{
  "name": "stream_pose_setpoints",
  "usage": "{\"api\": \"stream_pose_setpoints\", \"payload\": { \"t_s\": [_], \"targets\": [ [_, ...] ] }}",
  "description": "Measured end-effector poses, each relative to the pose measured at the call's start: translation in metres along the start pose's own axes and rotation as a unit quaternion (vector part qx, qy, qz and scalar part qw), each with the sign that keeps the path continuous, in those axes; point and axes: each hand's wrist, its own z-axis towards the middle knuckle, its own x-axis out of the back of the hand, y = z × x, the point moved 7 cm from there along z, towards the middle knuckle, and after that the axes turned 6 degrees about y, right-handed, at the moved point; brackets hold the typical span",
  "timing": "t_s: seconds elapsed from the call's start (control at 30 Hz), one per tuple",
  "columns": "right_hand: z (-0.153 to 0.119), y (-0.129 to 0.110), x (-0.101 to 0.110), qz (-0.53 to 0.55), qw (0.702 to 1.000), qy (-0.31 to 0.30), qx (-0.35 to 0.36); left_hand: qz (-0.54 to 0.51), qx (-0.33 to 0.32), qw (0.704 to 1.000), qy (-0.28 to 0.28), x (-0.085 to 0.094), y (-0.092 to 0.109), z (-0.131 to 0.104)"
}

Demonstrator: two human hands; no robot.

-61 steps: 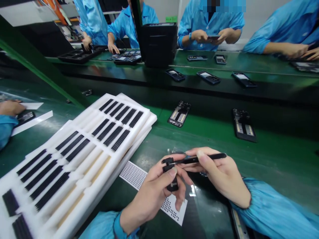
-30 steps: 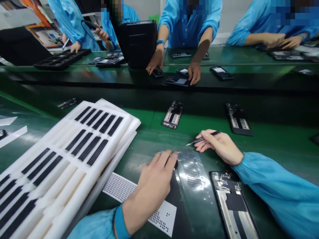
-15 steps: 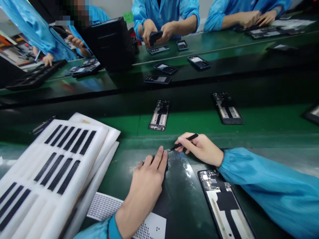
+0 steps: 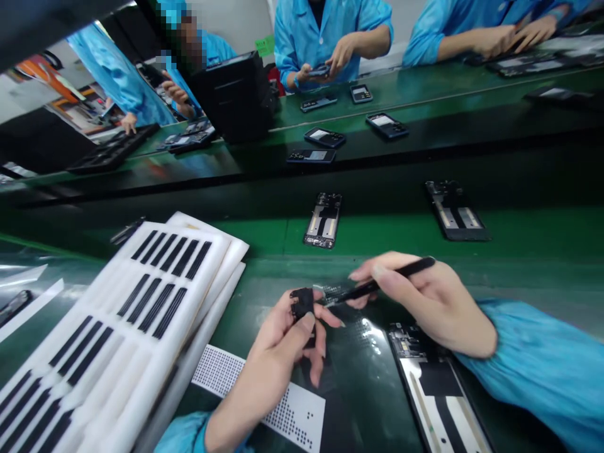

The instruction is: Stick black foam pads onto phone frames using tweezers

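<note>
My left hand (image 4: 287,346) pinches a small black part (image 4: 302,304) between thumb and fingers, above the green work surface. Black tweezers (image 4: 377,286) are gripped in my right hand (image 4: 415,292), their tip pointing left, close to the black part. Beneath my left forearm lies a white sheet dotted with small holes or dots (image 4: 302,412). An open phone frame (image 4: 441,402) rests below my right wrist, partly covered by it. Whether the tweezer tip touches anything is too small to tell.
White foam trays (image 4: 182,299) with black strips are stacked at the left. Two phone frames (image 4: 323,220) (image 4: 457,214) lie beyond my hands. Several phones (image 4: 387,125) are on the far ledge. People in blue sleeves work across the bench, one person's hands (image 4: 340,56) holding a phone.
My left hand has lifted and turned from lying over the surface, and now shows the black part in its fingers. My right hand has moved closer with the tweezers. The view has shifted left.
</note>
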Motion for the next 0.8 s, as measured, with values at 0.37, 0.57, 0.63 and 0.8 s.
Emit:
{"api": "stream_pose_setpoints", "payload": {
  "t_s": [0.37,0.57,0.63,0.8],
  "targets": [
    [-0.025,-0.026,-0.023,0.005,0.999,-0.044,0.015,-0.182,0.024,0.982,-0.054,-0.026,0.011,-0.045],
    [-0.033,-0.037,-0.028,-0.037,0.996,-0.058,0.058,-0.184,0.024,0.98,-0.073,-0.031,0.01,-0.052],
    [-0.036,-0.039,-0.027,-0.051,0.994,-0.058,0.074,-0.184,0.024,0.981,-0.064,-0.031,0.01,-0.054],
    [-0.041,-0.048,-0.028,-0.077,0.989,-0.052,0.118,-0.205,0.013,0.977,-0.06,-0.033,0.01,-0.063]
  ]
}}
